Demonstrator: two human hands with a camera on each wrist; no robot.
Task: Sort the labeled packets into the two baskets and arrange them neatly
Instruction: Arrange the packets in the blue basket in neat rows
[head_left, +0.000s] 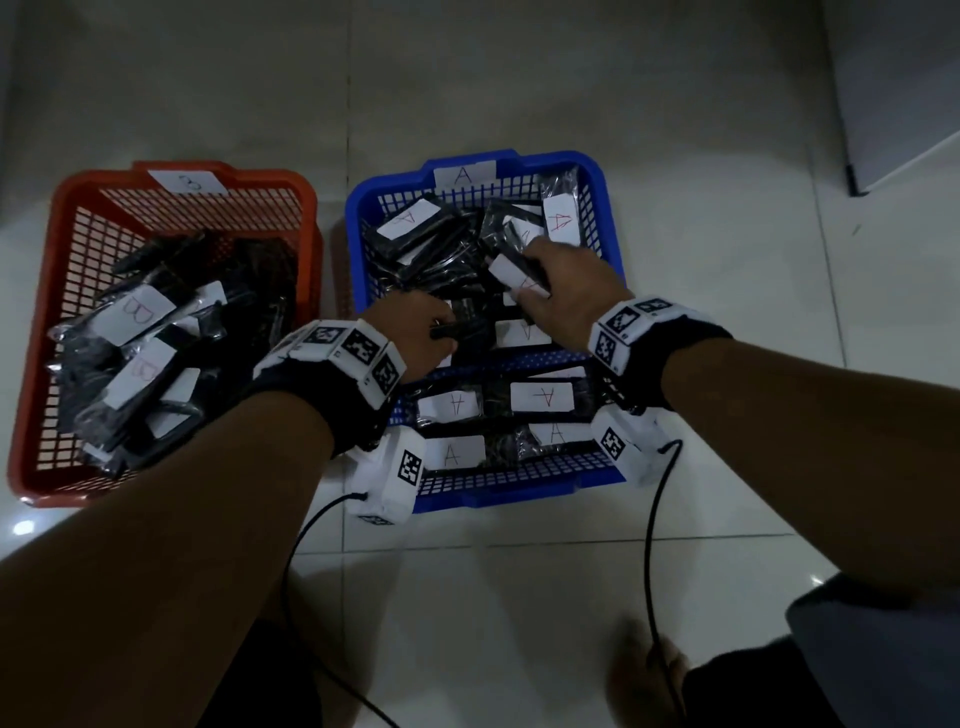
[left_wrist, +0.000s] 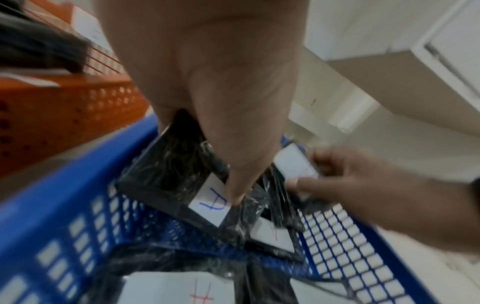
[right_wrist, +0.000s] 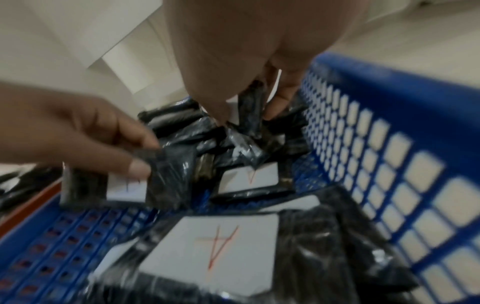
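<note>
A blue basket (head_left: 519, 496) tagged A holds several black packets with white A labels (head_left: 540, 396); those near its front wall lie flat in rows, those behind are jumbled. Left of it, a red basket (head_left: 310, 228) tagged B holds a heap of B packets (head_left: 140, 312). Both hands are inside the blue basket. My left hand (head_left: 441, 332) grips a black packet (left_wrist: 179, 174) with a blue A label, thumb pressed on it. My right hand (head_left: 524, 280) pinches another black packet (right_wrist: 252, 107) with a white label (head_left: 511, 273), lifted off the pile.
The baskets stand side by side on a glossy white tile floor (head_left: 727, 312). A white cabinet (head_left: 904, 93) stands at the far right. Black cables (head_left: 649, 545) trail from the wrist cameras, and a bare foot (head_left: 644, 670) rests near the bottom.
</note>
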